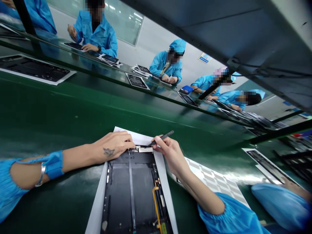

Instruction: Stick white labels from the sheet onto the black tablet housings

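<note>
A dark open tablet chassis (136, 191) lies on a white sheet (97, 201) on the green bench, its flat cables and an orange flex strip showing. My left hand (113, 146) rests on the chassis's top left corner, fingers curled and pressed down on it. My right hand (169, 151) pinches dark tweezers (162, 138) whose tip touches a small white strip (143, 149) at the chassis's top edge.
A sheet of grey-white stickers (212, 178) lies to the right of the chassis. More chassis on white sheets (34, 70) sit along the green belt (73, 107). Several workers in blue coats (97, 32) sit across it. A neighbour's blue sleeve (280, 204) is at the right.
</note>
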`<action>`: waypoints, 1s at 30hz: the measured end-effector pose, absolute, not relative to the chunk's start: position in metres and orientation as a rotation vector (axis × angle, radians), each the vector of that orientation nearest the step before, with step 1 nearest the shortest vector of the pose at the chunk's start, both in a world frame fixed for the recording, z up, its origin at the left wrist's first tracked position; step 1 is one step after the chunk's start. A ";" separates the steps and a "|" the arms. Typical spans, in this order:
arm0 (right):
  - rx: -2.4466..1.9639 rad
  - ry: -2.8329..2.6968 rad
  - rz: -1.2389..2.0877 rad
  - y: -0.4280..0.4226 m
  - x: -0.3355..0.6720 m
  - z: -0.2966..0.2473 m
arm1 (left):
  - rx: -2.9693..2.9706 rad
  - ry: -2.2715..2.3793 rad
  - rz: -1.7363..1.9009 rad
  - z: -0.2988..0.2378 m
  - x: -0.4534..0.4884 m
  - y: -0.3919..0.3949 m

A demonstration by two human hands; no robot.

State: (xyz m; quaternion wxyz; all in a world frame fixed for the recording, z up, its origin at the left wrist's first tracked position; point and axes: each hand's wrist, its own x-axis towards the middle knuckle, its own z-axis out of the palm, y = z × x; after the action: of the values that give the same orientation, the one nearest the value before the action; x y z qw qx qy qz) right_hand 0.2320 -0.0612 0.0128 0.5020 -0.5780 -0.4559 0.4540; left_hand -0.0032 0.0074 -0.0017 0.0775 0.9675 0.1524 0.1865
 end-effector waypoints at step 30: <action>-1.479 -1.335 0.914 -0.060 0.234 0.010 | 2.866 0.390 0.625 -0.020 -0.001 0.016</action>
State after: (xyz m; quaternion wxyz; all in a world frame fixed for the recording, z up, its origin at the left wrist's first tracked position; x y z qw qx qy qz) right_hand 0.2341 -0.0596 0.0104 0.4570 -0.6001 -0.5418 0.3708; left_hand -0.0009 0.0160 -0.0201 0.0909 0.9645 0.1312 0.2101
